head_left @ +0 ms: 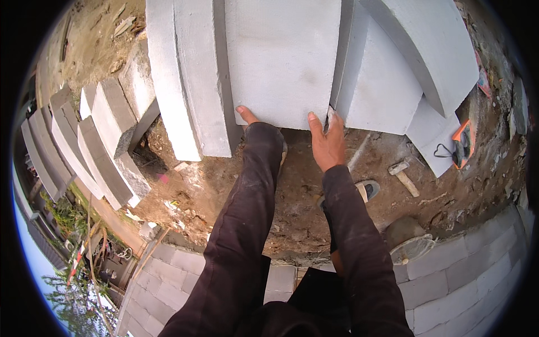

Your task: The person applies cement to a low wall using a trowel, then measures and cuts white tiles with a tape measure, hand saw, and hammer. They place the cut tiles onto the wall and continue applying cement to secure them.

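My left hand [247, 116] grips the lower left of a white block [282, 62], thumb on its face and the other fingers hidden below its edge. My right hand [327, 145] holds the same block at its lower right corner, thumb on the face and fingers wrapped round the side by a narrow gap. A stepped white block [196, 78] stands just left of it. To the right lie a white slab [379, 78] and a curved white block [443, 50] overlapping it.
Several pale blocks [101, 157] are lined up at the left. On the dirt lie a hammer [407, 181], an orange-and-black tool [463, 143] and a round pan [410, 251]. A low block wall [460, 275] curves along the bottom. Plants and poles show at the lower left.
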Motion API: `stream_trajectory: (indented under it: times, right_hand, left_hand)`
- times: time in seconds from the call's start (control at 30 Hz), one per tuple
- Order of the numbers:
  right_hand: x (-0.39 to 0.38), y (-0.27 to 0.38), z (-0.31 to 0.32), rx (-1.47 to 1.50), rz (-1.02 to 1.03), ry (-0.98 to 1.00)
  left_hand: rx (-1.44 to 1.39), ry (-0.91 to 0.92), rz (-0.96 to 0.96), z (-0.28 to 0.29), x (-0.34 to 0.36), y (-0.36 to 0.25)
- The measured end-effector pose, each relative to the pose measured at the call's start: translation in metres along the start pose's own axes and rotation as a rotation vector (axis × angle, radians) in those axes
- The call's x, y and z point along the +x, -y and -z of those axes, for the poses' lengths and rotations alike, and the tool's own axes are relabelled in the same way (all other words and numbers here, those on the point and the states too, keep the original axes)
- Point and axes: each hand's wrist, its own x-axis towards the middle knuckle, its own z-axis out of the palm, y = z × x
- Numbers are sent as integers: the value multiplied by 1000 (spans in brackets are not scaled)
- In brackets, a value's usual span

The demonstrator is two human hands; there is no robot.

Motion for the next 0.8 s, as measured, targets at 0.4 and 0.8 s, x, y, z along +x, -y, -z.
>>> stream_trajectory:
  times: [0.4,0.8]
  right_hand:
    - [13,-43,-41,781,-265,-62]
    - [4,-8,-47,878,-260,-235]
  left_hand:
    - [-37,15,113,9,-15,-26]
    - [-144,140,87,-6,-72,-51]
